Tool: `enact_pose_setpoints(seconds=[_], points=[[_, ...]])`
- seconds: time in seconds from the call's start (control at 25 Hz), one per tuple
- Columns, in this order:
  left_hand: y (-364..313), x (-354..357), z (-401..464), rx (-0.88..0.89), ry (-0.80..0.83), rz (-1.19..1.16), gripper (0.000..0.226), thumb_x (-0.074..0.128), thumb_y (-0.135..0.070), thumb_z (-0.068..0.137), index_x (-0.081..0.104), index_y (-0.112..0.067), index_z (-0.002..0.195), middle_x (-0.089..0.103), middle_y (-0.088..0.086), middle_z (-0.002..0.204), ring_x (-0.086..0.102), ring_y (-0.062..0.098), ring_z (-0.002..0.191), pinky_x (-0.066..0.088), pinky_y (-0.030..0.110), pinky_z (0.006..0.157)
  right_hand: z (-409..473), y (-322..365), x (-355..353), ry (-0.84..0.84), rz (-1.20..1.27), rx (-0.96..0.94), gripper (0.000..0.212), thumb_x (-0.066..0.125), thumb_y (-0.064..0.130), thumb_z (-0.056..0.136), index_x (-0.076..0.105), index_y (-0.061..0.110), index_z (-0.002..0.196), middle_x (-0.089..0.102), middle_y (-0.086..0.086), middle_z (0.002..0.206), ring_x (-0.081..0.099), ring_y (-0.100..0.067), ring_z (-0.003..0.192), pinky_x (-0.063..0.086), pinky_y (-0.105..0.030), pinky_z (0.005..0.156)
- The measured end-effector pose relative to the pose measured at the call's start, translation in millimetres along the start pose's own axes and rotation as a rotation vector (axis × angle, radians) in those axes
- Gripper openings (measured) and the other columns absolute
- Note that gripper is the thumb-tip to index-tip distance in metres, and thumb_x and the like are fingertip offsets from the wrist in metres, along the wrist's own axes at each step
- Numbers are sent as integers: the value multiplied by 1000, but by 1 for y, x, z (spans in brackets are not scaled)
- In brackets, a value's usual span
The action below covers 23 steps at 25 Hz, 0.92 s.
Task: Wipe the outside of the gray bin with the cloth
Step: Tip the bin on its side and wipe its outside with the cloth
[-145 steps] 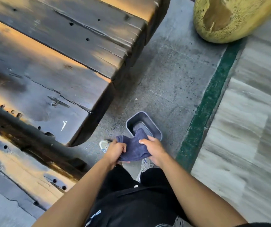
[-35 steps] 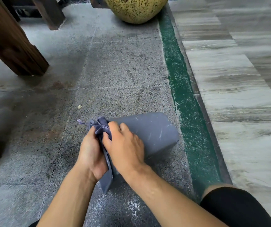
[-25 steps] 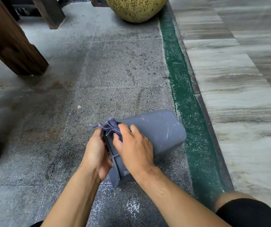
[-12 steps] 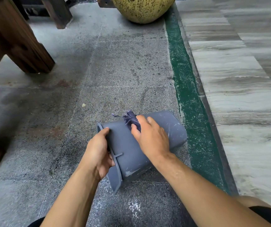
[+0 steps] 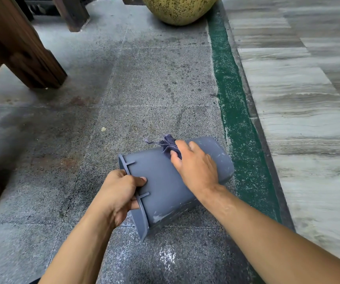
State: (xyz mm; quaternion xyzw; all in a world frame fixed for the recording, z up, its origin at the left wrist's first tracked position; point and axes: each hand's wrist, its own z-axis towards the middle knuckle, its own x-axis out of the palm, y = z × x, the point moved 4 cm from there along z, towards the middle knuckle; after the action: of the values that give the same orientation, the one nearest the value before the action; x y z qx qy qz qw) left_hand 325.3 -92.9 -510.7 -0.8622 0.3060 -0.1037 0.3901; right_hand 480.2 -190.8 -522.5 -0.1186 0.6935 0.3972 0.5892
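Note:
The gray bin (image 5: 163,187) lies on its side on the stone floor, its rim toward me and its base pointing away to the right. My left hand (image 5: 120,191) grips the rim, thumb on the outer wall and fingers curled inside. My right hand (image 5: 195,165) presses the dark blue cloth (image 5: 168,145) onto the bin's upper outer wall, near the far end. Most of the cloth is hidden under the palm; a bunched corner and a loose thread stick out to the left.
A thick wooden bench leg (image 5: 21,48) stands at the far left, another leg (image 5: 70,13) behind it. A large yellow speckled pot (image 5: 179,9) sits at the top. A green strip (image 5: 232,99) and raised kerb border pale striped tiles (image 5: 308,119) on the right.
My right hand slid the cloth along the bin wall from the rim toward the base. My left hand moved off the cloth and took hold of the rim.

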Motion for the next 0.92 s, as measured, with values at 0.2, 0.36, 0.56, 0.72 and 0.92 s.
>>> enact_pose_setpoints(seconds=[0.2, 0.36, 0.56, 0.72, 0.92], points=[[2, -3, 3, -3, -6, -25, 19, 54, 12, 92, 65, -1, 100, 76, 12, 81, 73, 23, 66, 62, 43, 49, 13, -18, 4, 1, -31, 23, 31, 42, 45, 102, 54, 24, 120, 59, -6, 109, 64, -36, 96, 48, -42, 72], [3, -5, 6, -10, -9, -35, 20, 54, 12, 92, 65, 1, 105, 75, 15, 86, 73, 25, 68, 62, 44, 50, 22, -30, 6, -13, -64, 27, 30, 41, 45, 102, 54, 22, 117, 60, -6, 106, 64, -35, 93, 44, -40, 68], [5, -12, 11, -11, -24, -11, 20, 55, 11, 92, 65, 0, 105, 75, 14, 86, 72, 23, 65, 63, 48, 54, 32, -47, 8, -17, -66, 43, 31, 41, 45, 102, 54, 22, 118, 60, -8, 107, 63, -36, 91, 49, -41, 72], [6, -15, 14, -5, -28, 40, 21, 56, 10, 92, 64, 1, 109, 74, 18, 92, 71, 30, 74, 61, 60, 67, 37, -66, 8, -60, -63, 74, 31, 41, 45, 102, 55, 22, 116, 60, -8, 103, 63, -36, 86, 51, -42, 72], [8, -17, 14, -11, -39, 29, 18, 55, 12, 91, 64, -1, 100, 74, 13, 78, 70, 22, 58, 60, 43, 47, 42, -78, 9, -86, -93, 74, 31, 40, 44, 102, 55, 19, 115, 60, -9, 101, 62, -35, 82, 46, -39, 69]])
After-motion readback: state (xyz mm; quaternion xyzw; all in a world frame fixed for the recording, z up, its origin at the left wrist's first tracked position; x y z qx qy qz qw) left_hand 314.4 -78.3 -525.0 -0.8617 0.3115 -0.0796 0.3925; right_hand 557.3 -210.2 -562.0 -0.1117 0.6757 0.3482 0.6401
